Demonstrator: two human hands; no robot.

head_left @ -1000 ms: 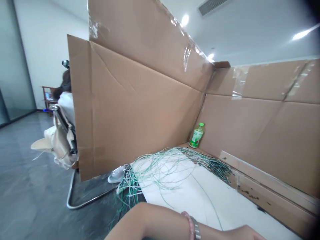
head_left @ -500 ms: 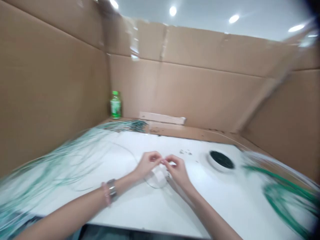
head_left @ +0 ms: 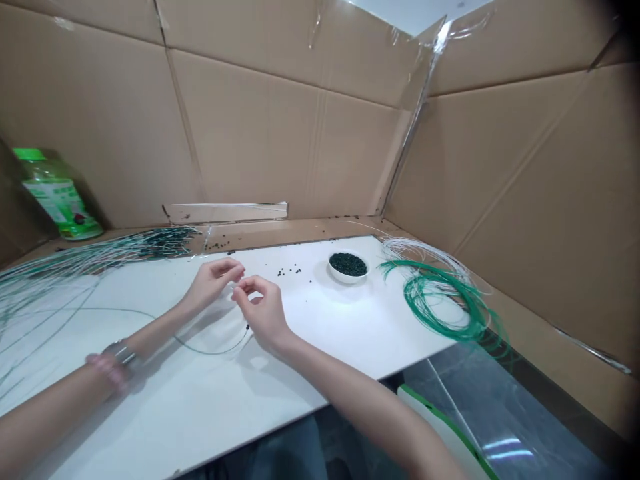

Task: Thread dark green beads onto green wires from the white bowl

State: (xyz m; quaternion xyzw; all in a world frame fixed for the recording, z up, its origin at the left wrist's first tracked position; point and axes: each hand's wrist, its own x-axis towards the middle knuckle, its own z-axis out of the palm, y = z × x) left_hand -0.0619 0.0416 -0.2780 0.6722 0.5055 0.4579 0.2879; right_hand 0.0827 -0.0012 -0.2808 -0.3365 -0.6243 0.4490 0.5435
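Note:
My left hand (head_left: 209, 285) is pinched, its fingertips close to those of my right hand; whatever it holds is too small to make out. My right hand (head_left: 264, 312) is closed in a pinch on a thin green cord (head_left: 213, 353). That cord loops below both hands and runs off to the left over the white board (head_left: 200, 407). A few small dark beads (head_left: 247, 327) sit on the cord just under my right hand. To the right of the hands stands a white bowl (head_left: 345, 279) filled with dark green beads (head_left: 349, 264).
Loose beads (head_left: 290, 271) lie on the board. Green and white cords (head_left: 75, 257) with dark ends spread at left; a green coil (head_left: 435, 327) and white coil (head_left: 425, 248) lie at right. A green-capped bottle (head_left: 60, 200) stands back left. Cardboard walls (head_left: 290, 133) enclose the board.
The view has swung to the right and lower, so the bottle, hands and bowl appear further left. Both hands stay close together with their fingers pinched.

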